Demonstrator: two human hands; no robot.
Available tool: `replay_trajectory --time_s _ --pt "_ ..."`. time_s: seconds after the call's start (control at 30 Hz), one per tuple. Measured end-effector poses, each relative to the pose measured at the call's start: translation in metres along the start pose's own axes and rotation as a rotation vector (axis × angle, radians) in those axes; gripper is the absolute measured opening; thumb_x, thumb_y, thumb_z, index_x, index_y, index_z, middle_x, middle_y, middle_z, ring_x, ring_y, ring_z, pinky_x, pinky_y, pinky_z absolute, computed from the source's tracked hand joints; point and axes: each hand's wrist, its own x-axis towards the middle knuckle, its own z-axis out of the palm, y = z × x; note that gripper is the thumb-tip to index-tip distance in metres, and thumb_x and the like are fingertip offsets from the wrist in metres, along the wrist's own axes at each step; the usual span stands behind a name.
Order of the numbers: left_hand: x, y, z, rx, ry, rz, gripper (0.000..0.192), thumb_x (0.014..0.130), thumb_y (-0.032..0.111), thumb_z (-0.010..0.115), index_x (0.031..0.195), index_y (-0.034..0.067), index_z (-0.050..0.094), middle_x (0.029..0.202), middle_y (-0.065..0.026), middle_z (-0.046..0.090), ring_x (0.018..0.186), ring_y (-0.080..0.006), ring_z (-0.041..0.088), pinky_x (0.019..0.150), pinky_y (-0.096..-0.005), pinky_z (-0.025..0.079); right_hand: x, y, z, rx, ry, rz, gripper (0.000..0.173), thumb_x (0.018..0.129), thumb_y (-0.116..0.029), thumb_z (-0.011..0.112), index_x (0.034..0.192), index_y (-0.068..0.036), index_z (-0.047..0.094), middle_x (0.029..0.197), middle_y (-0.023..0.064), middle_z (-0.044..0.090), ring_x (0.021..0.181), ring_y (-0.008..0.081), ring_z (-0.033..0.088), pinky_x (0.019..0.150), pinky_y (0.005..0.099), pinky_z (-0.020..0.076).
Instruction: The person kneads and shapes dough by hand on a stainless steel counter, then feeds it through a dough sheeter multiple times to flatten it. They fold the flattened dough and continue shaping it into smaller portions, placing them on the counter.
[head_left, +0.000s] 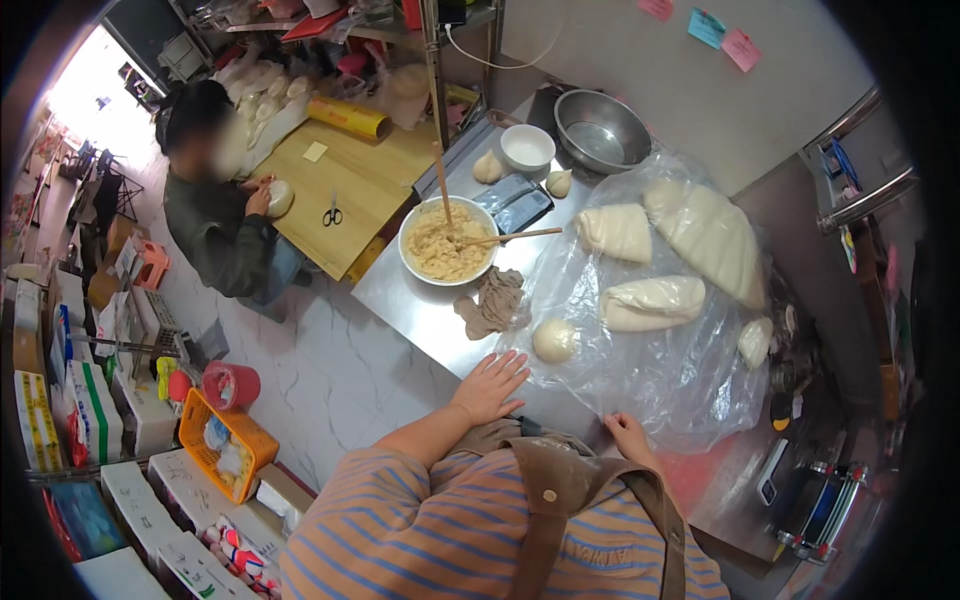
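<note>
My left hand (491, 386) lies palm down at the front edge of the steel table (409, 319), fingers spread and holding nothing. At my right hand (628, 436), thumb and finger pinch the near edge of a clear plastic sheet (600, 382). A round dough ball (554, 340) sits just beyond my left hand. Farther along the sheet are a folded dough roll (652, 303), a dough block (615, 232), a large dough slab (709, 244) and a small dough piece (754, 343). Whether plastic covers each piece is hard to tell.
Left of the sheet are a crumpled brown cloth (491, 304) and a bowl of yellowish filling (446, 251) with two wooden sticks. Behind stand a white bowl (528, 147) and a steel basin (602, 131). A person (217, 202) works at a wooden table (352, 172) holding scissors (332, 214).
</note>
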Motion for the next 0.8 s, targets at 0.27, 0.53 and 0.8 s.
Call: replay_trajectory --time_s 0.27,0.53,0.8 --pt "0.0 0.0 0.0 -0.021 -0.018 -0.006 0.059 0.09 0.046 0.052 0.137 0.011 0.045 0.149 -0.0098 0.034 0.139 -0.0256 0.028 0.113 -0.0445 0.024 0.005 0.009 -0.002 0.01 -0.011 0.003 0.028 0.087 -0.032 0.065 0.078 -0.005 0.061 0.066 -0.0012 0.055 0.063 0.009 0.047 0.058 0.0274 0.0405" --pt "-0.002 -0.001 0.002 -0.029 0.058 0.006 0.059 0.087 0.043 0.057 0.135 0.012 0.047 0.148 -0.0095 0.036 0.137 -0.0259 0.033 0.11 -0.0446 0.029 0.012 0.02 -0.002 -0.03 -0.009 -0.021 0.025 0.087 -0.028 0.064 0.076 -0.006 0.06 0.065 -0.001 0.056 0.062 0.0091 0.048 0.058 0.0278 0.0411" --pt "-0.001 0.0 0.002 -0.027 0.058 0.005 0.057 0.087 0.042 0.057 0.135 0.012 0.047 0.148 -0.0088 0.037 0.137 -0.0256 0.032 0.111 -0.0441 0.028 0.014 0.021 -0.002 -0.083 0.013 -0.035 0.027 0.086 -0.029 0.065 0.075 -0.005 0.059 0.066 0.0005 0.056 0.063 0.0106 0.049 0.06 0.0291 0.0421"
